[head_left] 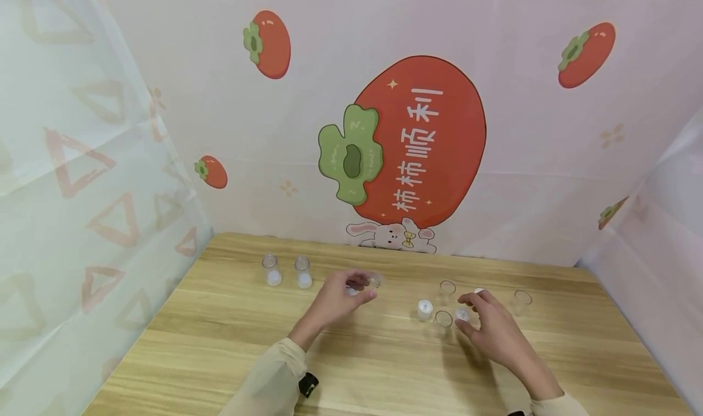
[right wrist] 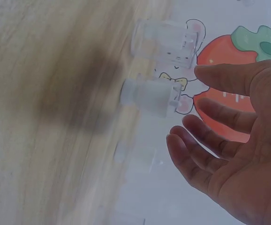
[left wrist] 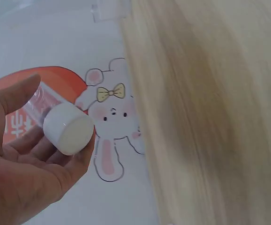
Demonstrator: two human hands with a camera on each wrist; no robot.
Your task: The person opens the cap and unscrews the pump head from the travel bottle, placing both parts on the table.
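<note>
My left hand (head_left: 340, 297) holds a tilted clear tube (left wrist: 44, 101) with a white cylindrical base (left wrist: 69, 129), fingers curled about it. The tube's clear rim (head_left: 375, 280) points right in the head view. Over the table's right part, my right hand (head_left: 491, 327) is spread with bent fingers around a gap. Just left of its fingertips stands a white cylinder (head_left: 462, 314), which has a small tip in the right wrist view. A clear cup (head_left: 443, 322) and another white cylinder (head_left: 425, 309) stand beside it.
At the table's left back stand two clear tubes with white bases, one (head_left: 271, 271) left of the other (head_left: 303, 272). More clear cups stand behind the right hand, one (head_left: 447, 291) at the middle and one (head_left: 522, 302) farther right. A persimmon-printed sheet (head_left: 527, 208) borders the wooden table (head_left: 384, 367).
</note>
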